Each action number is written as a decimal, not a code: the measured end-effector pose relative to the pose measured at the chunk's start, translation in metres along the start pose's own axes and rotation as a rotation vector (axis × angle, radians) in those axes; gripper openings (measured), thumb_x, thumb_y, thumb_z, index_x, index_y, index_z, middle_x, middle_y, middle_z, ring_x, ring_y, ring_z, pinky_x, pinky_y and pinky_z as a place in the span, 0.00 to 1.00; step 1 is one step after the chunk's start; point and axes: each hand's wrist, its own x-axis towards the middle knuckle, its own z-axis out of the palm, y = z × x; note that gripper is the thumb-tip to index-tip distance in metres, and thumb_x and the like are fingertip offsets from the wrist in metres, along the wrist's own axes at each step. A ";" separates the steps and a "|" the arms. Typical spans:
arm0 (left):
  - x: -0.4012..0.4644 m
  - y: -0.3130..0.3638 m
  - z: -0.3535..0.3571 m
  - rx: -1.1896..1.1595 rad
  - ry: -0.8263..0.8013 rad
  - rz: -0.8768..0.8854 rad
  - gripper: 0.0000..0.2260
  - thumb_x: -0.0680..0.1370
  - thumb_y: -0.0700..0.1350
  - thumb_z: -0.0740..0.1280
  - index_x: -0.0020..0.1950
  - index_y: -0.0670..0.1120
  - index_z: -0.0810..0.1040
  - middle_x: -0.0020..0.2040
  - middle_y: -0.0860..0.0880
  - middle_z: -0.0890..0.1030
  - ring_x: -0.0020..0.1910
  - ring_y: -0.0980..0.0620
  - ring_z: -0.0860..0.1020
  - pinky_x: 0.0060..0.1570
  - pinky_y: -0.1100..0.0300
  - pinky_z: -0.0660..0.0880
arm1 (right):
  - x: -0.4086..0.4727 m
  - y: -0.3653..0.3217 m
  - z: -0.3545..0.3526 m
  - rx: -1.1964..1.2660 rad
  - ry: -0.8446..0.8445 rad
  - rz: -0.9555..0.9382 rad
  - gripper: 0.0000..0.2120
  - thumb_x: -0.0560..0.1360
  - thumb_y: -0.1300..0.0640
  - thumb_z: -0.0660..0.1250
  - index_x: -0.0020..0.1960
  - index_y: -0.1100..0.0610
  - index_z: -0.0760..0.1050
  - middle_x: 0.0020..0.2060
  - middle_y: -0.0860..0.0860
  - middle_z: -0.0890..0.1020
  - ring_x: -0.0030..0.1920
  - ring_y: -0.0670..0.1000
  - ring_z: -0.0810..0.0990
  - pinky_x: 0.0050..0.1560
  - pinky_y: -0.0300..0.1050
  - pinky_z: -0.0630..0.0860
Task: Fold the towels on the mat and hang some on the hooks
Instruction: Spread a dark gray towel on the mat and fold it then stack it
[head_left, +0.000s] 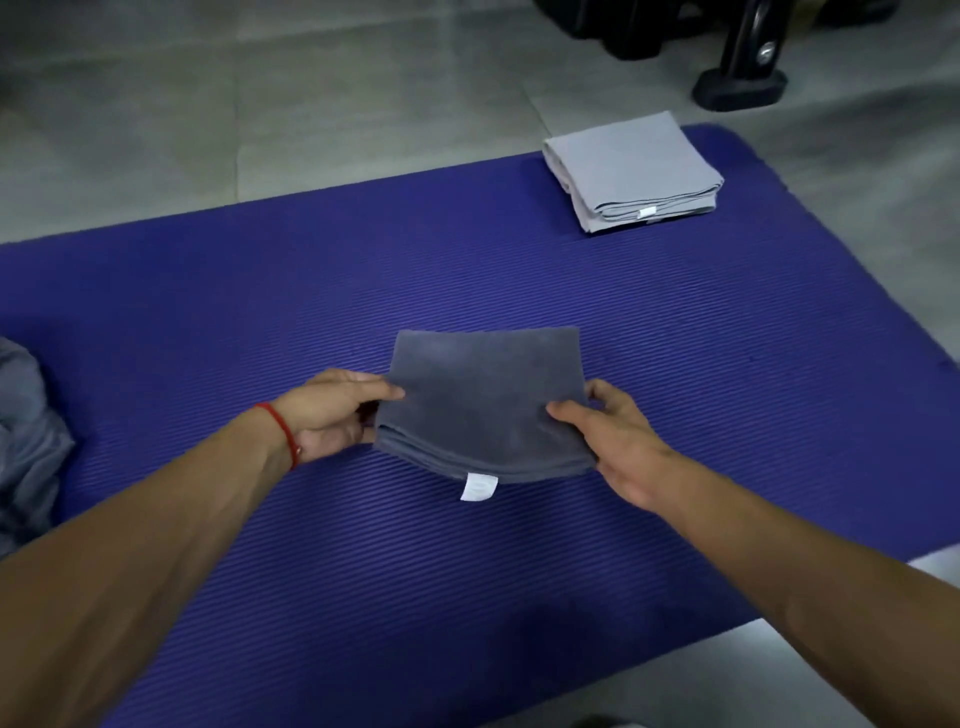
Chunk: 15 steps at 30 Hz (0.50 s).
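A dark grey towel (480, 400), folded into a small thick square with a white tag at its near edge, is held just above the middle of the blue ribbed mat (727, 389). My left hand (332, 415) grips its left side, thumb on top. My right hand (608, 431) grips its right side the same way. A light grey folded towel (631, 169) lies flat at the mat's far right corner. No hooks are in view.
A crumpled grey cloth (26, 431) lies at the mat's left edge. Black equipment feet (740, 85) stand on the grey tiled floor (260, 104) beyond the mat. A red thread circles my left wrist.
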 end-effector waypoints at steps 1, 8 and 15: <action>-0.001 0.008 0.003 -0.031 -0.029 -0.002 0.11 0.79 0.36 0.66 0.59 0.34 0.80 0.55 0.38 0.85 0.51 0.46 0.85 0.46 0.53 0.84 | 0.002 -0.008 -0.006 0.039 -0.026 0.007 0.12 0.77 0.54 0.74 0.56 0.58 0.76 0.50 0.54 0.87 0.50 0.55 0.87 0.53 0.51 0.83; -0.015 0.085 0.043 -0.145 -0.036 0.080 0.11 0.80 0.33 0.64 0.62 0.37 0.78 0.55 0.39 0.84 0.45 0.49 0.86 0.39 0.59 0.82 | 0.027 -0.108 -0.059 -0.059 -0.048 -0.074 0.22 0.75 0.58 0.76 0.64 0.55 0.70 0.47 0.58 0.86 0.45 0.54 0.87 0.42 0.47 0.81; -0.066 0.191 0.104 -0.037 -0.061 0.341 0.24 0.79 0.31 0.66 0.67 0.56 0.72 0.48 0.37 0.84 0.45 0.44 0.84 0.42 0.54 0.81 | -0.010 -0.232 -0.128 -0.106 -0.089 -0.257 0.23 0.78 0.63 0.72 0.65 0.40 0.76 0.48 0.62 0.86 0.48 0.58 0.87 0.45 0.48 0.81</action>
